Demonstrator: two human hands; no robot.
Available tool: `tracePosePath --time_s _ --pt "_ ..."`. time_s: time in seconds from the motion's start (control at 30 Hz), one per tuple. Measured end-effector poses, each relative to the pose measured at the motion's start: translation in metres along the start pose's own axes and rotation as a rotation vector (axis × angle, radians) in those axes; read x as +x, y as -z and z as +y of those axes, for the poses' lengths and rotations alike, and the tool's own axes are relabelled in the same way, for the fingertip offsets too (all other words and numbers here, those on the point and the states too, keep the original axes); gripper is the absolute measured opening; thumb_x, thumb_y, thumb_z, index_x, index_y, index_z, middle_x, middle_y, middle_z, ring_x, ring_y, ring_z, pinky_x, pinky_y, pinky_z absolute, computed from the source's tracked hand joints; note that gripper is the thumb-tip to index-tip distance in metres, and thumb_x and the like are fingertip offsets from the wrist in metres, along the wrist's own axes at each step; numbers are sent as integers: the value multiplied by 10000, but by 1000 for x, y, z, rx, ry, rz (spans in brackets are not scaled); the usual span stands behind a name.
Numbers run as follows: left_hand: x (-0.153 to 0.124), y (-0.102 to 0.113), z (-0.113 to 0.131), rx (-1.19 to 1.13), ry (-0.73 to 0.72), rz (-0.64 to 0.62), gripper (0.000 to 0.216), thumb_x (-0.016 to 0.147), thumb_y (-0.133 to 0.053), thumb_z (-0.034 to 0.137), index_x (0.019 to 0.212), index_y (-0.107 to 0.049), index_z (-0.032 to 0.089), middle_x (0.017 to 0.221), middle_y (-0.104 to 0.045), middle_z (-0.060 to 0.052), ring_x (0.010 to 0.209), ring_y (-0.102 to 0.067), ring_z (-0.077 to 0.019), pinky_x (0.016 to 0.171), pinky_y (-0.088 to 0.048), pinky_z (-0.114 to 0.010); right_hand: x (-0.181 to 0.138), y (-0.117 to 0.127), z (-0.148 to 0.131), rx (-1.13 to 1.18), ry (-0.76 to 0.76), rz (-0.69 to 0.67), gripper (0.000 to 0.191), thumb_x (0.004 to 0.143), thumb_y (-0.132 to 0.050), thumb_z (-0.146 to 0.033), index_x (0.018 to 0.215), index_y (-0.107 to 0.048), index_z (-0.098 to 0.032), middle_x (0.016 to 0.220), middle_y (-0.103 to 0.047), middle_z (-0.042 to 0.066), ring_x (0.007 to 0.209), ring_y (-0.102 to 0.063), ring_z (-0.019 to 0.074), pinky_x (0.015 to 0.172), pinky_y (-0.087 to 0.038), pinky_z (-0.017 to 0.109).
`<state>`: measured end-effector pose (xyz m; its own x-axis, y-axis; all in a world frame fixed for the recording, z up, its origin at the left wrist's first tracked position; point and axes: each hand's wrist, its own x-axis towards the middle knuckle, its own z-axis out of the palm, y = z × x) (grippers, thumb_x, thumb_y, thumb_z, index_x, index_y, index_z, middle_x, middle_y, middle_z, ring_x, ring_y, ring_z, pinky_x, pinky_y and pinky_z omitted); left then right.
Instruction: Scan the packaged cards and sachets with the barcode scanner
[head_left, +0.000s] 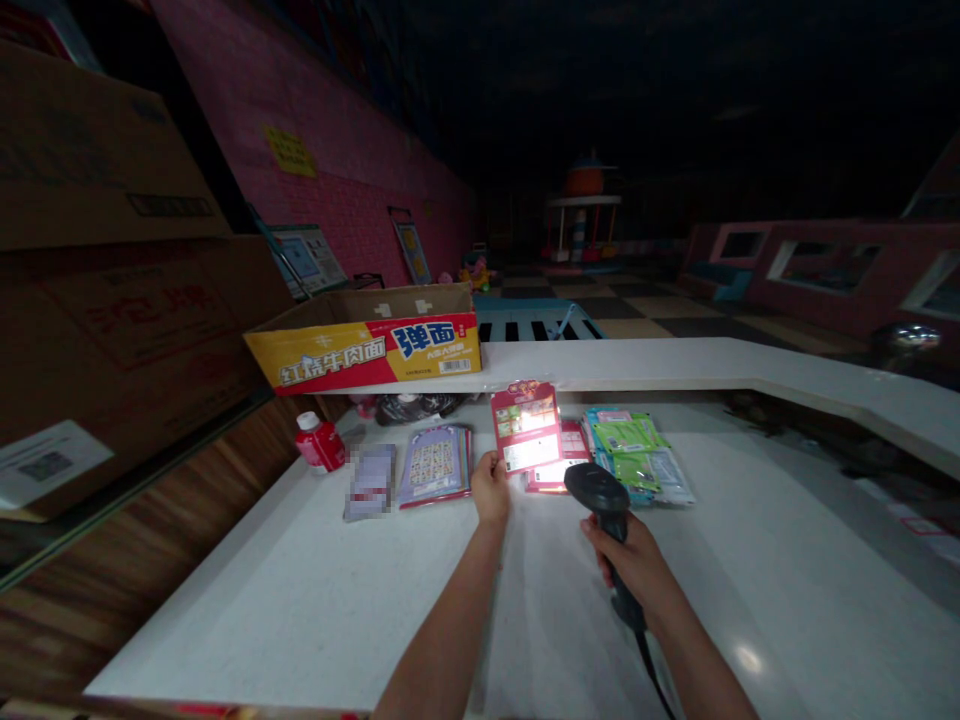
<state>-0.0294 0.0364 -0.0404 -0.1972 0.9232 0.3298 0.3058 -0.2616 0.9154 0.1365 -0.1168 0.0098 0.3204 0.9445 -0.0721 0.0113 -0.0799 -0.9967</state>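
Pinched at its lower left corner, a red and white printed packet [527, 425] stands raised in my left hand [492, 488]. My right hand [634, 560] is wrapped round the handle of a black barcode scanner [598, 487], whose head faces the packet and whose cable runs down towards me. Behind the raised packet, more red packets [574, 445] lie on the counter, partly hidden. To their right is a pile of green and blue packets [630, 450]. A stack of purple-topped printed packets [437, 465] lies left of my left hand.
A blurred-out, greyish item [370, 482] and a red bottle with a white cap [320, 443] are at the left on the white counter [322, 590]. An open yellow and red carton [367, 340] rests on the raised ledge [637, 362]. Big cardboard boxes [135, 330] are stacked far left.
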Motion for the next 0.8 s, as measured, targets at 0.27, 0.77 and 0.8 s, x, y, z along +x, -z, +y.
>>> tracePosePath --time_s 0.27,0.77,0.8 --pt "-1 2 2 0 -22 -11 134 825 -454 220 833 -585 196 835 -685 -46 798 -630 -177 770 -481 -270 0 0 -6 -45 -5 10 298 711 -660 -473 778 -545 -207 379 -485 -83 305 -405 107 344 -331 222" --pt "-1 4 1 2 -52 -32 160 827 -448 227 857 -603 202 864 -707 -51 821 -648 -187 785 -492 -284 -9 5 -6 -13 17 65 367 704 -677 -516 844 -573 -193 386 -481 -83 310 -402 113 342 -329 229" --pt "0 4 2 12 -45 -35 161 827 -447 223 856 -604 203 862 -708 -50 821 -649 -187 783 -494 -283 -10 6 -5 -10 16 67 373 700 -679 -521 842 -573 -193 390 -481 -83 308 -400 112 340 -330 229"
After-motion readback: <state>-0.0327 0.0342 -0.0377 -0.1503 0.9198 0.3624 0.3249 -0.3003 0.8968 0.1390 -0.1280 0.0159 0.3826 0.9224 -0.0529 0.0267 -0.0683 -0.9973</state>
